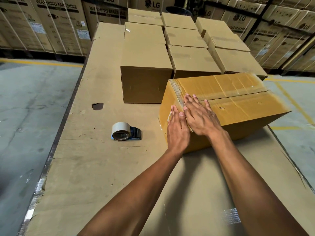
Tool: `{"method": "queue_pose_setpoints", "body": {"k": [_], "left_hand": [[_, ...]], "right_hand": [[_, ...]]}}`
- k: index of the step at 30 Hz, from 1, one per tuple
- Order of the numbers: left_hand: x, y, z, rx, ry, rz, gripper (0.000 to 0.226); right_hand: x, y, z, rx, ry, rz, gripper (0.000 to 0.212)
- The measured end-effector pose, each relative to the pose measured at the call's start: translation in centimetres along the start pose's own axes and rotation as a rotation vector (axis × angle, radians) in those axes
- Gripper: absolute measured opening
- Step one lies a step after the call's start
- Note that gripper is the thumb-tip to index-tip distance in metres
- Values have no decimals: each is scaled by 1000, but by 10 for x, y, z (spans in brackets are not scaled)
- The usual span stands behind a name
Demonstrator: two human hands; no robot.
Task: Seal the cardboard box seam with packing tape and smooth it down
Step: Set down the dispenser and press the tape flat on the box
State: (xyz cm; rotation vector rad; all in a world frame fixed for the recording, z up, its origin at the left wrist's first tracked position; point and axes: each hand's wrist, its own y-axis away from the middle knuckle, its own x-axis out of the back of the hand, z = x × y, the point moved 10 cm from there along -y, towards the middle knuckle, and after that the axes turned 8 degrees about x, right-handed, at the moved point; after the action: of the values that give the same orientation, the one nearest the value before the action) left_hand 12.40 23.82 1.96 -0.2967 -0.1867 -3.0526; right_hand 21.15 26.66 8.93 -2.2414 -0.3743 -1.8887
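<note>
A person's two bare forearms reach forward from the bottom of the view over a table [88,167] covered in flat brown cardboard sheeting. Both hands are open and flat, holding nothing. The left hand [178,130] presses against the near end face of a cardboard box [238,106], fingers pointing up toward the top edge. The right hand [199,116] lies palm down over the top corner of the same box, fingers spread, resting on a strip of clear packing tape [228,97] that runs along the centre seam of the top flaps and folds over the near end. The thumbs of the two hands nearly touch at the box edge.

The box sits on the right side of the table, turned at an angle, its glossy taped top catching the light.

To the left of the box, well apart from it, a tape dispenser [126,132] lies on the table, a roll of tape mounted on a dark blue handle. A small torn hole [97,106] shows in the table covering farther left.

Behind the box stand rows of plain closed cartons [146,65]. Large washing machine cartons [56,23] line the back wall, on a grey concrete floor [30,99] with yellow lines.
</note>
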Motion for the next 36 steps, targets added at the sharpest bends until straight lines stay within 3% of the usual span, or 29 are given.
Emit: {"method": "queue_pose_setpoints", "body": {"k": [6, 28, 36], "left_hand": [[4, -2, 7, -45, 6, 21, 67], [16, -16, 25, -54, -53, 22, 63], [14, 8, 10, -239, -106, -40, 62]], "right_hand": [[7, 9, -5, 91, -22, 58, 61], [1, -4, -1, 83, -42, 25, 56], [1, -3, 3, 56, -22, 24, 59]]}}
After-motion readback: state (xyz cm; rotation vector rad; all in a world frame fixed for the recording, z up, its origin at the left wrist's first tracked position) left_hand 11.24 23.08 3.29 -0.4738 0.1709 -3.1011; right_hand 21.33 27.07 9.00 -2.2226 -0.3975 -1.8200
